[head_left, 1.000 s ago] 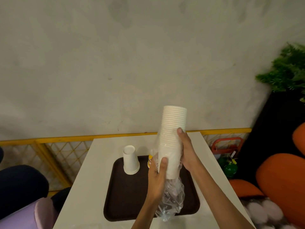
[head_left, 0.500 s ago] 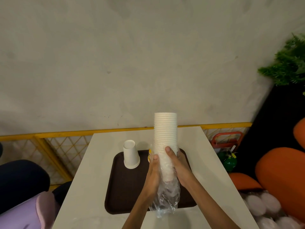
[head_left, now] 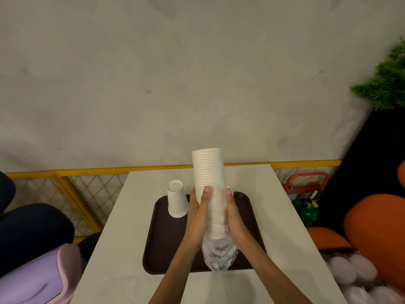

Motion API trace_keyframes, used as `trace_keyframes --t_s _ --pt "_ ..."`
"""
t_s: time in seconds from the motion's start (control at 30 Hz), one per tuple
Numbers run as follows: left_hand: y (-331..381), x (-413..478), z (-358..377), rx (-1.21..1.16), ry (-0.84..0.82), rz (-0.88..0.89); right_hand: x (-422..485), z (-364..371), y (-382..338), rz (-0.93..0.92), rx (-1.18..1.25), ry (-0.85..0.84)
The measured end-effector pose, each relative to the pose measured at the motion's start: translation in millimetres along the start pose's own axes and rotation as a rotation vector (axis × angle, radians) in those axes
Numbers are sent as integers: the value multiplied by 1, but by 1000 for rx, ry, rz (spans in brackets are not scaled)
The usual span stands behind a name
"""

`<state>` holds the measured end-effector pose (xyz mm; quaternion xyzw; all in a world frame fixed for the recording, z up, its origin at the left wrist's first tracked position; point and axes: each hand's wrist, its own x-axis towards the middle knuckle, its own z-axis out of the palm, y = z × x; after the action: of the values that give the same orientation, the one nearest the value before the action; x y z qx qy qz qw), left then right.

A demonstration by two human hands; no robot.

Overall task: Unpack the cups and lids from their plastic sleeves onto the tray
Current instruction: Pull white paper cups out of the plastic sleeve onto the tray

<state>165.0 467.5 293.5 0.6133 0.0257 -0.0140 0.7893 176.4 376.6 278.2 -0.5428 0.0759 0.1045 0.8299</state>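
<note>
Cups [head_left: 208, 170] rise straight up out of the sleeve [head_left: 219, 256], left grip [head_left: 197, 213] and right grip [head_left: 234, 216] clasping the wrapped lower half, slack hanging below.

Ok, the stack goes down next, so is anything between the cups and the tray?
Only the plastic sleeve, bunched around the stack's lower end. The tray beneath looks bare; a single cup stands far left.

White cup stack [head_left: 209, 172] upright, half out of clear sleeve [head_left: 220, 256], over tray [head_left: 162, 242] bearing one inverted cup [head_left: 177, 201]
</note>
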Motion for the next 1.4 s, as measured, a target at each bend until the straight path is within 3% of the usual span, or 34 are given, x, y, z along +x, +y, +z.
trace_keyframes --t_s 0.13,0.43,0.63,0.77,0.87,1.0,1.17,1.4 --pt "-4 -1 -9 61 25 1 -4 1 -1 75 36 -15" --pt "-25 -16 -19 146 -42 -105 14 11 -26 -151 -212 49" --pt "-18 -9 -29 160 -145 -168 14 11 -13 -136 -95 46" --pt "-12 -7 -21 180 -19 -87 12 15 -6 -143 -115 -19" --pt "-14 -8 -30 200 -95 -75 14 7 -12 -125 -169 -99" --pt "-15 -11 -44 283 -204 -111 29 -4 -59 -144 -474 -218" --pt "-16 -16 -47 322 -231 -144 39 4 -111 -18 -987 -453" --pt "-17 -23 -50 357 -246 -158 35 27 -129 57 -1298 -572"
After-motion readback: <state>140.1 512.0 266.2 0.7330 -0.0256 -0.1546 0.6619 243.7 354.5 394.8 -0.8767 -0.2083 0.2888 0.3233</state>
